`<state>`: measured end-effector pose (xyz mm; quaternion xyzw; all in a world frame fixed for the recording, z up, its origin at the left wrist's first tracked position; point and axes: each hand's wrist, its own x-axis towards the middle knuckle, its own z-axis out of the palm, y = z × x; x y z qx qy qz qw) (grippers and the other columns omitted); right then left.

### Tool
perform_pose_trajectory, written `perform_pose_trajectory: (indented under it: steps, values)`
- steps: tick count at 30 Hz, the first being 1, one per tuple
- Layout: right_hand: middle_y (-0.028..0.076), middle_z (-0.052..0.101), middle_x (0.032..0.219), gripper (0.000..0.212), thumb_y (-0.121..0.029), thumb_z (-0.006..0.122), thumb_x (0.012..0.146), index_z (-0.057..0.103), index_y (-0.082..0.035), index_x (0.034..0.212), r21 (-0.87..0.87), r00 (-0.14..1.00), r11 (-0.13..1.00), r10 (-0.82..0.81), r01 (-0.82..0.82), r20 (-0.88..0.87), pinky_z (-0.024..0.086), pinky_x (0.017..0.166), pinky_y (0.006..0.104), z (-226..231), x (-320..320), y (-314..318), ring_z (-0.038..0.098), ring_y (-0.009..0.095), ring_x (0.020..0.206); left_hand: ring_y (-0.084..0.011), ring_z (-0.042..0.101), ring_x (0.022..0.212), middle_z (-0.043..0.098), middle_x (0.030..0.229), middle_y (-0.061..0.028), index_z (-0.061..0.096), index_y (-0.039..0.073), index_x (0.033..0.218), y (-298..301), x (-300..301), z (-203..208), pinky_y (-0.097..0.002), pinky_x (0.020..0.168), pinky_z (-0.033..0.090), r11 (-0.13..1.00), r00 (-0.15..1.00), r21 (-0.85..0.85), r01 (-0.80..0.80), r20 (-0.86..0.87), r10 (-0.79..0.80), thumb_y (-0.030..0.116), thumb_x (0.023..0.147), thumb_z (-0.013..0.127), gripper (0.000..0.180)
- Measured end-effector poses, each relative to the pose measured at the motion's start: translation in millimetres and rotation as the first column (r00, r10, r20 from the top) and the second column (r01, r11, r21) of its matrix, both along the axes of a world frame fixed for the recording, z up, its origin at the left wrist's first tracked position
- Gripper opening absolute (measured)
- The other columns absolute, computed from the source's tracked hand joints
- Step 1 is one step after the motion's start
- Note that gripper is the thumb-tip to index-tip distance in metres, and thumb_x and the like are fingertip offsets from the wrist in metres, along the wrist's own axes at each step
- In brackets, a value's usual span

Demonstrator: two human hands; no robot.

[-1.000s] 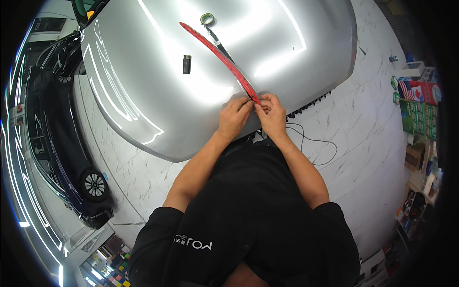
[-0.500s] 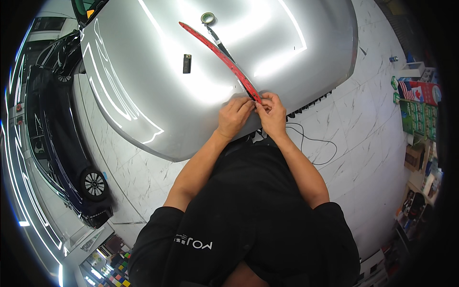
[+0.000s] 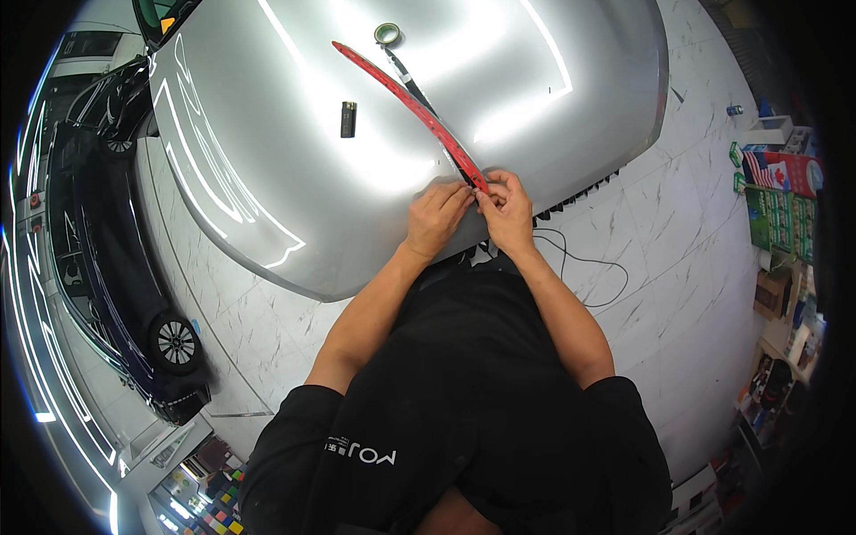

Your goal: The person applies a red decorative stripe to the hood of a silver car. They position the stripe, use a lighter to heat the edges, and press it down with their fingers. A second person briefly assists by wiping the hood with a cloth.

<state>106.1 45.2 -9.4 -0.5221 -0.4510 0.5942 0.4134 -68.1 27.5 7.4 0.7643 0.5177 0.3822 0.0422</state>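
A long, curved trim strip (image 3: 406, 96) with a red face lies slantwise over a silver car hood (image 3: 259, 143). Its near end is between my two hands at the hood's front edge. My left hand (image 3: 437, 217) has its fingers drawn together at the left side of that end, where a dark edge shows by the fingertips. Pinching the tip from the right is my right hand (image 3: 506, 212), thumb and fingers closed on it. Exactly what the left fingertips grip is too small to make out. Partly under the strip runs a dark, narrow tool or strip (image 3: 406, 76).
A tape roll (image 3: 387, 35) and a small black box-shaped object (image 3: 349, 119) rest on the hood. A black cable (image 3: 593, 265) loops over the marble-patterned floor at right. A dark car (image 3: 116, 259) stands at left; shelves with goods (image 3: 780, 214) line the right.
Both hands stay at the strip's near end with only tiny finger shifts. The strip's far tip has moved very slightly left.
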Motion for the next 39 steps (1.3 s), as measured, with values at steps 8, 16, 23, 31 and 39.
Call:
perform_pose_trajectory:
  steps: [8,16,23,31,39]
  values:
    - [0.011,0.080,0.096,0.034,-0.004,0.076,0.104,0.061,0.004,0.132,-0.054,1.000,0.998,-0.007,0.008,0.016,0.058,0.071,0.0281,4.3,-0.5,2.8,0.074,0.013,0.078,-0.0292,0.078,0.099,0.080,0.117,-0.0089,0.079,0.002,0.112,1.7,1.8,8.0,-0.0398,0.083,0.065,0.996,0.996,-0.082,-0.035,0.075,0.041,0.008,0.087,0.089,0.027]
    - [0.011,0.080,0.095,0.032,-0.004,0.076,0.104,0.061,0.003,0.131,-0.060,1.000,0.998,0.004,-0.003,0.015,0.059,0.072,0.0277,6.7,-1.9,4.6,0.075,0.013,0.079,-0.0298,0.078,0.101,0.081,0.116,-0.0102,0.079,0.003,0.112,0.3,-1.4,2.8,-0.0411,0.086,0.065,0.984,0.990,-0.177,0.008,0.140,0.017,0.007,0.087,0.088,0.026]
    - [0.011,0.080,0.097,0.034,-0.005,0.076,0.104,0.060,0.004,0.133,-0.065,1.000,0.998,-0.006,0.006,0.001,0.058,0.073,0.0275,7.5,-2.9,4.8,0.074,0.012,0.078,-0.0311,0.078,0.101,0.081,0.116,-0.0120,0.080,0.002,0.113,1.5,-2.9,2.0,-0.0423,0.087,0.064,0.976,0.989,-0.218,0.009,0.147,0.024,0.007,0.088,0.088,0.027]
    - [0.011,0.080,0.100,0.036,-0.004,0.076,0.105,0.059,0.004,0.135,-0.080,1.000,0.997,-0.009,0.007,-0.028,0.058,0.073,0.0273,4.3,-2.5,5.2,0.073,0.012,0.079,-0.0311,0.079,0.098,0.082,0.115,-0.0128,0.082,0.001,0.112,1.2,-2.9,-1.2,-0.0416,0.086,0.065,0.972,0.987,-0.233,0.011,0.161,0.027,0.008,0.089,0.087,0.024]
    - [0.012,0.079,0.099,0.036,-0.003,0.075,0.104,0.058,0.005,0.134,-0.093,0.996,0.995,-0.039,0.032,-0.074,0.060,0.073,0.0270,-0.9,-2.5,5.1,0.073,0.012,0.078,-0.0279,0.081,0.096,0.082,0.112,-0.0097,0.081,0.003,0.109,2.4,-1.7,-1.5,-0.0392,0.079,0.067,0.993,0.999,-0.117,0.006,0.032,-0.003,0.007,0.089,0.087,0.021]
